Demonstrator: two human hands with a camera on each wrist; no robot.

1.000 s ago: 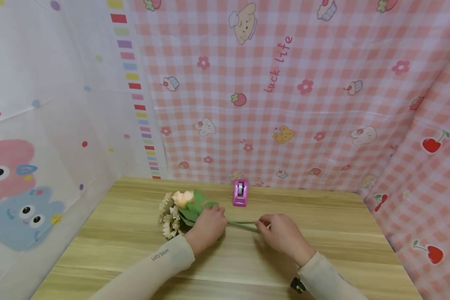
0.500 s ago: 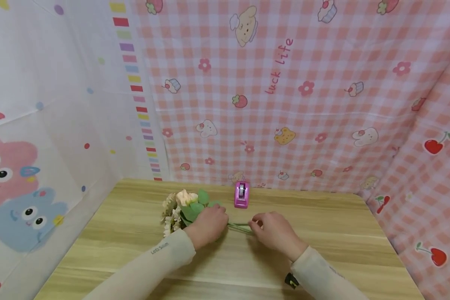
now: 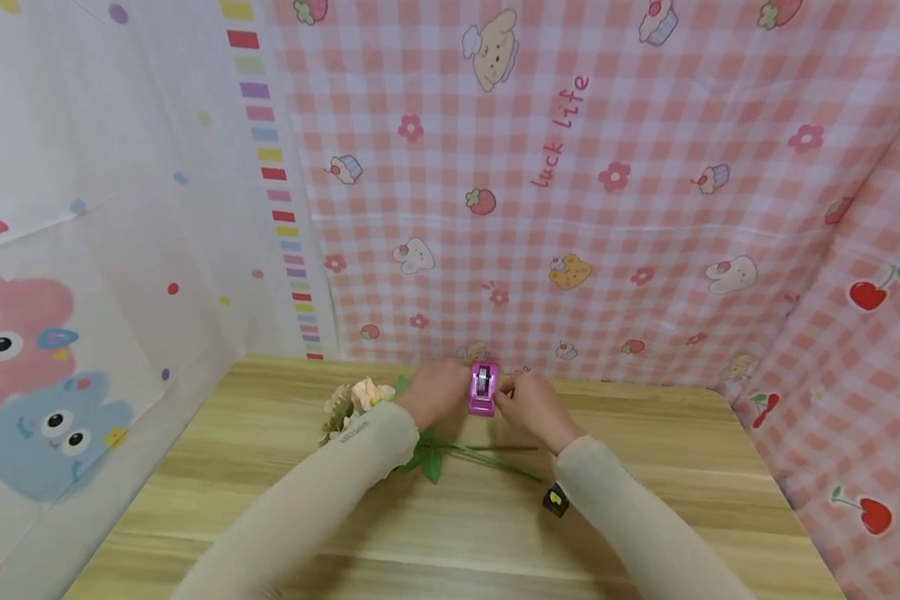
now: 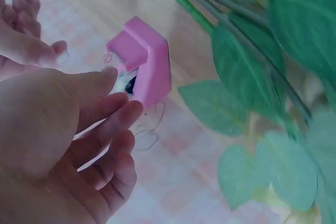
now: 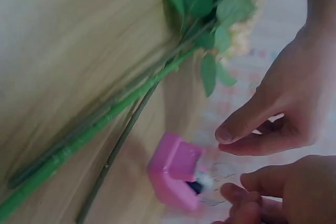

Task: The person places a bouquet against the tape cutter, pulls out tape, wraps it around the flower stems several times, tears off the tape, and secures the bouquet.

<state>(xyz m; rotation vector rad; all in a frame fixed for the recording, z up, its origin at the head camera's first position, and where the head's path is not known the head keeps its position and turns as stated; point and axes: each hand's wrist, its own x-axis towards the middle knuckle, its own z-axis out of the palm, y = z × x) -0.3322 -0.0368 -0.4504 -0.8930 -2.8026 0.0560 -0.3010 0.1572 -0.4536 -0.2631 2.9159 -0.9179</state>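
In the head view a pink tape dispenser stands near the table's back edge, between both hands. My left hand, blurred, is just left of it; my right hand is just right. In the left wrist view the left hand has loosely bent fingers and thumb before the dispenser. The right wrist view shows the right hand with bent fingers near the dispenser's open side, nothing visible in them. Artificial flowers lie left, partly behind the left forearm, their green stems pointing right.
A small black object with a yellow-green mark is beside the right sleeve. The wooden table is bounded behind by a pink checked cloth, with more printed cloth at both sides.
Both hands have let go of the flower stems and moved away from me, to either side of the tape dispenser. The flowers now lie on the table.
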